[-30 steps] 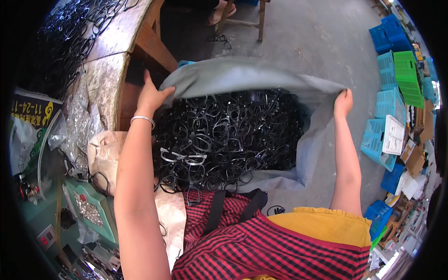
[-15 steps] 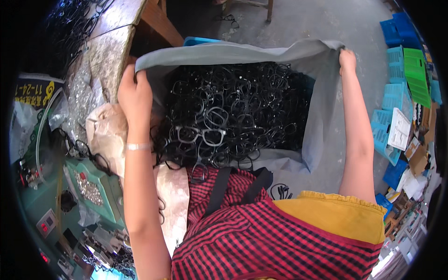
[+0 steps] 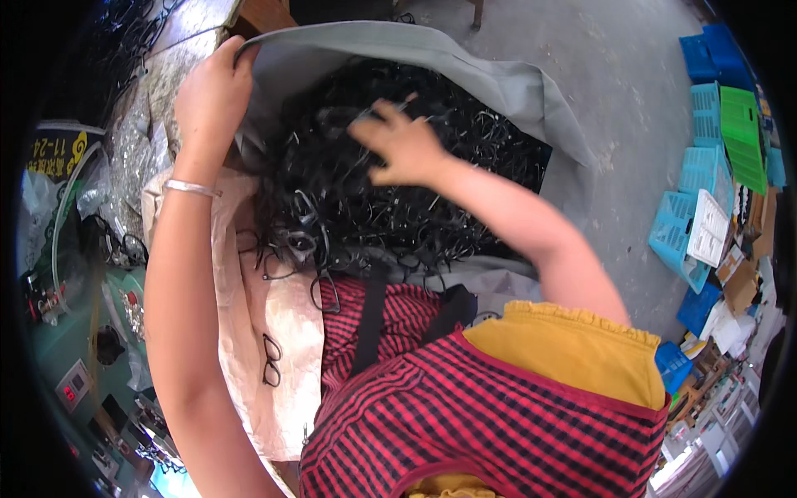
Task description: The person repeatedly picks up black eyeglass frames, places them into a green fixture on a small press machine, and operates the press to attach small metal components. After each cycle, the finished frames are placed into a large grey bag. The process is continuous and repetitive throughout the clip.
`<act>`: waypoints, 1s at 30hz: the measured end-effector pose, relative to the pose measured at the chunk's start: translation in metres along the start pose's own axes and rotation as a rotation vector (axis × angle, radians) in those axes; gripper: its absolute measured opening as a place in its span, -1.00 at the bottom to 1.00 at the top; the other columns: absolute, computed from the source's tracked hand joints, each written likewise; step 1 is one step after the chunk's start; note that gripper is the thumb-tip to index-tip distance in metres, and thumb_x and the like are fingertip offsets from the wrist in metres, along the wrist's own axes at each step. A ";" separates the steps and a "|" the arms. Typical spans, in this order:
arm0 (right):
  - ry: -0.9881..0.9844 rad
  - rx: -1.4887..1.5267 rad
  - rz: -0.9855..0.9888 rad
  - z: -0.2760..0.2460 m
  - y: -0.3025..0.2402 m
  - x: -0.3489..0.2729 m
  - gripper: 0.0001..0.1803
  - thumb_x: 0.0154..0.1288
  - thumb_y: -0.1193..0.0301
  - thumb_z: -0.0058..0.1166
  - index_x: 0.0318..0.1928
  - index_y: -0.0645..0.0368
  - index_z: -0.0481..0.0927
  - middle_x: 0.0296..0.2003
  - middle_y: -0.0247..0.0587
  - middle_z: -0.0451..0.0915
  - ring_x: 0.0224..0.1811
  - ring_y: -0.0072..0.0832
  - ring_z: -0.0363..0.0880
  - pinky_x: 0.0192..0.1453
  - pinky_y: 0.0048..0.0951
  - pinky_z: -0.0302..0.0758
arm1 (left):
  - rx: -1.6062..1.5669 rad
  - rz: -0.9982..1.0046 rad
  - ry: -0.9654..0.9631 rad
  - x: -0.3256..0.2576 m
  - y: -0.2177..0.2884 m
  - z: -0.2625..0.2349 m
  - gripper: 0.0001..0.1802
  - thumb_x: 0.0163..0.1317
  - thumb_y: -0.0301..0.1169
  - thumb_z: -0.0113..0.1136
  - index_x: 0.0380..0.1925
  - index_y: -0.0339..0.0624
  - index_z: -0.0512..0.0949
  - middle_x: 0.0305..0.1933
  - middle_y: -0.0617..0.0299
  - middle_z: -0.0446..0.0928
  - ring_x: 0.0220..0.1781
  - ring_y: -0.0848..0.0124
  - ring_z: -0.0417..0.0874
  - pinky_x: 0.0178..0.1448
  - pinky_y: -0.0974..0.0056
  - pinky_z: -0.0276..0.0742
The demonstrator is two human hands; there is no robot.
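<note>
A large grey cloth liner (image 3: pixel 357 37) stands around a deep heap of black eyeglass frames (image 3: pixel 332 166). Gripped in my left hand (image 3: pixel 214 95) is the liner's edge at the far left corner, lifted up. My right hand (image 3: pixel 403 145) is spread over the middle of the heap, its fingers apart and smeared by motion; I cannot tell whether it touches the frames. Some frames spill over the near edge beside my checked apron (image 3: pixel 498 382). One pair of black glasses frames (image 3: pixel 271 361) lies on the brown paper (image 3: pixel 290 407) by my left forearm.
At the left stands a worn workbench (image 3: pixel 187 50) with more dark frames on it, and a green machine (image 3: pixel 91 332) nearer me. Light-blue plastic baskets (image 3: pixel 677 232), a green crate (image 3: pixel 739 133) and cardboard line the right. Grey floor (image 3: pixel 639 100) lies between.
My right hand has let go of the liner's right corner and moved left over the heap. The liner's right side has sagged. My left hand has raised its corner farther away and left.
</note>
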State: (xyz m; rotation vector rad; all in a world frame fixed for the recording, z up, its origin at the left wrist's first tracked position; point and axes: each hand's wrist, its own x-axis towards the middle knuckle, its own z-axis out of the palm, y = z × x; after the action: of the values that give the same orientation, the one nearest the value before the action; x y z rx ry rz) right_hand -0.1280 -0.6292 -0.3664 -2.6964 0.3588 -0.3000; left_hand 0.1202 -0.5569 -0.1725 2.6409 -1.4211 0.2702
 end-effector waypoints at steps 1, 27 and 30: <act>-0.089 -0.012 0.121 -0.019 0.019 -0.006 -0.05 -0.07 0.06 0.31 0.42 -0.13 0.31 0.38 -0.34 0.38 0.48 -0.01 0.18 0.09 0.23 0.49 | 0.008 -0.003 -0.046 0.000 0.008 -0.005 -0.54 0.41 0.07 -0.02 0.06 0.08 0.62 -0.07 -0.04 0.67 0.00 -0.11 0.64 0.01 -0.04 0.56; 0.065 0.032 0.119 0.029 -0.064 -0.013 -0.57 0.05 0.14 0.21 -0.02 -0.10 0.69 0.27 -0.15 0.44 0.50 -0.03 0.12 0.31 0.51 0.16 | 0.083 -0.204 -0.046 0.046 -0.006 0.029 -0.53 0.39 -0.08 -0.12 0.18 0.08 0.55 0.12 -0.04 0.61 0.17 -0.08 0.59 0.20 -0.03 0.49; 0.191 0.013 0.090 0.038 -0.029 -0.056 -0.54 0.00 0.14 0.25 -0.02 -0.14 0.68 0.29 -0.24 0.42 0.52 -0.03 0.09 0.35 0.49 0.14 | 0.039 -0.154 -0.065 0.042 -0.011 0.016 -0.53 0.39 -0.09 -0.11 0.18 0.07 0.55 0.12 -0.03 0.61 0.17 -0.06 0.59 0.19 -0.02 0.50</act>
State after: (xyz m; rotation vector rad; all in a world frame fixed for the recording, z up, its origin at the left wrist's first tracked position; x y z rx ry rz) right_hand -0.1651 -0.5731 -0.3971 -2.6358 0.5300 -0.5336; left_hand 0.1542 -0.5884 -0.1794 2.7966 -1.2334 0.1993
